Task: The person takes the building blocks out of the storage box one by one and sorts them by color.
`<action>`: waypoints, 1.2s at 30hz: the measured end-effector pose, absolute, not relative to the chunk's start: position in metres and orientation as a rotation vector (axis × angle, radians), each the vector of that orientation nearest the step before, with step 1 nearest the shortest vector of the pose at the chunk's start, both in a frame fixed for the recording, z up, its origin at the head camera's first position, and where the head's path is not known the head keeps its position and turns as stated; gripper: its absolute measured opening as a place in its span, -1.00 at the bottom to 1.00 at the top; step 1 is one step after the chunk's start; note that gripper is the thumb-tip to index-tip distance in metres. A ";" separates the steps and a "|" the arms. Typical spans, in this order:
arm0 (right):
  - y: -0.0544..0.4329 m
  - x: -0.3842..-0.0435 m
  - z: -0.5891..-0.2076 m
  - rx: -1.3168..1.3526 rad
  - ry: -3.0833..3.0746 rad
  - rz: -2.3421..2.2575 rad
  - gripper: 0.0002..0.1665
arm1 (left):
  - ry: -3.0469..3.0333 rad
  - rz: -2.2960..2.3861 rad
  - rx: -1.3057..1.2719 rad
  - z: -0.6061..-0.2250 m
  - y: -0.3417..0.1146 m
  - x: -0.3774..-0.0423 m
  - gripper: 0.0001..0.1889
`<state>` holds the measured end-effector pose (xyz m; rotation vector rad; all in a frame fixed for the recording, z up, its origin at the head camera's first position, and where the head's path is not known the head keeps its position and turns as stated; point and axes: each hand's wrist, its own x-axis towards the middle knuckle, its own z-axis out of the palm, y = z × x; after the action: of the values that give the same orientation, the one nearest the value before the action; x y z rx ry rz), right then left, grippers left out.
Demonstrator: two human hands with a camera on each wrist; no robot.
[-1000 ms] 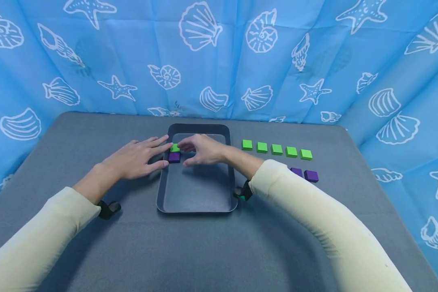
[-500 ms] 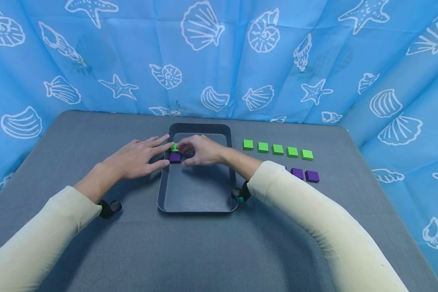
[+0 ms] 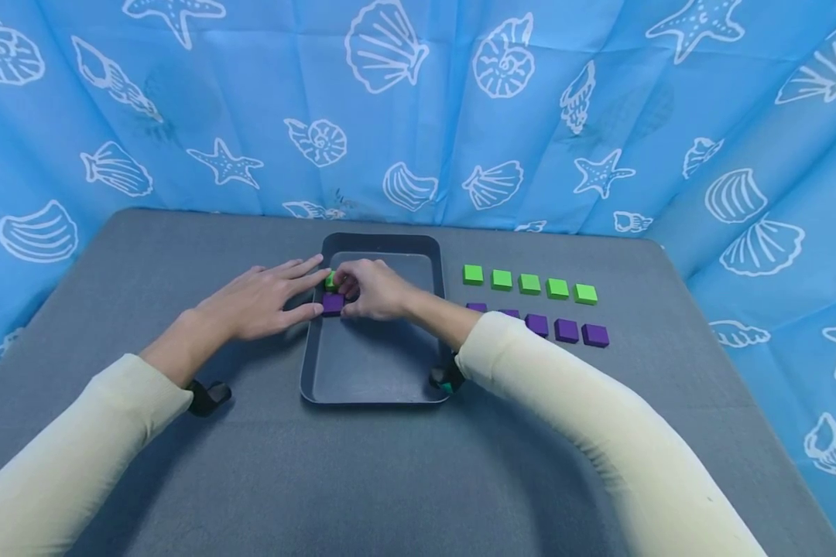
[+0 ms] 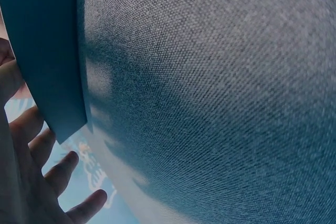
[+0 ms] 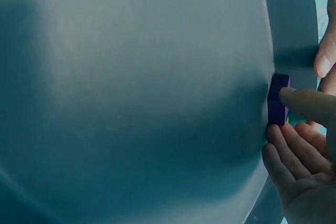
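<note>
Inside the dark grey tray (image 3: 376,371), a green block (image 3: 330,281) and a purple block (image 3: 332,305) lie by its left wall. My right hand (image 3: 378,290) reaches in from the right, fingers curled. It pinches the purple block; in the right wrist view the thumb lies on this purple block (image 5: 277,100) and the other fingertips meet its end. Those fingers partly cover the green block. My left hand (image 3: 265,304) lies flat with spread fingers at the tray's left rim, fingertips close to both blocks. In the left wrist view its fingers (image 4: 63,174) are beside the tray's outer wall (image 4: 50,51).
Right of the tray, several green blocks (image 3: 529,284) form a row on the grey table (image 3: 362,480). Below it runs a row of purple blocks (image 3: 567,331), partly hidden by the right sleeve (image 3: 585,402). A blue seashell curtain (image 3: 418,116) hangs behind the table.
The right hand has moved slightly left and closed its fingers and thumb on the purple block, which has shifted slightly toward me. The left hand has stayed in place.
</note>
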<state>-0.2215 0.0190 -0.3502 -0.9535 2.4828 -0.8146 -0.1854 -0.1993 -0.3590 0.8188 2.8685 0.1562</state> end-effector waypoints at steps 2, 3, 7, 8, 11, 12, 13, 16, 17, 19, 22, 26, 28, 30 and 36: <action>0.017 -0.221 -0.352 -0.936 2.509 -0.815 -0.47 | 2.873 0.152 0.816 -0.360 -0.199 -0.186 -0.25; 0.017 -0.220 -0.352 -0.928 2.517 -0.813 -0.47 | 2.875 0.149 0.819 -0.360 -0.198 -0.187 -0.25; 0.015 -0.220 -0.354 -0.918 2.533 -0.795 -0.48 | 2.872 0.141 0.827 -0.360 -0.198 -0.187 -0.25; 0.014 -0.220 -0.354 -0.919 2.533 -0.789 -0.48 | 2.870 0.140 0.828 -0.360 -0.198 -0.187 -0.25; 0.015 -0.220 -0.352 -0.926 2.528 -0.781 -0.50 | 2.864 0.139 0.826 -0.360 -0.198 -0.187 -0.26; 0.016 -0.220 -0.351 -0.928 2.526 -0.778 -0.50 | 2.863 0.137 0.824 -0.359 -0.198 -0.186 -0.26; 0.017 -0.219 -0.350 -0.930 2.523 -0.777 -0.49 | 2.862 0.136 0.822 -0.359 -0.198 -0.186 -0.26; 0.022 -0.218 -0.344 -0.936 2.502 -0.786 -0.48 | 2.861 0.136 0.814 -0.359 -0.198 -0.185 -0.26; 0.025 -0.217 -0.341 -0.940 2.497 -0.789 -0.47 | 2.860 0.137 0.812 -0.358 -0.198 -0.185 -0.26; 0.031 -0.215 -0.335 -0.966 2.487 -0.791 -0.46 | 2.861 0.141 0.807 -0.358 -0.198 -0.184 -0.26; 0.043 -0.214 -0.328 -1.033 2.489 -0.780 -0.47 | 2.866 0.150 0.803 -0.358 -0.198 -0.184 -0.27; 0.067 -0.210 -0.318 -1.064 2.514 -0.771 -0.49 | 2.863 0.150 0.797 -0.358 -0.198 -0.184 -0.27; 0.080 -0.208 -0.313 -1.048 2.528 -0.778 -0.49 | 2.860 0.147 0.796 -0.358 -0.198 -0.184 -0.26; 0.095 -0.206 -0.309 -1.030 2.545 -0.780 -0.49 | 2.861 0.144 0.800 -0.357 -0.198 -0.184 -0.27; 0.137 -0.197 -0.302 -0.987 2.575 -0.804 -0.47 | 2.869 0.153 0.832 -0.357 -0.199 -0.184 -0.29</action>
<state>-0.1970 0.1371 -0.3023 -0.9874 2.5753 -0.8037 -0.1843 -0.1991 -0.3573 0.8322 2.8689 0.1532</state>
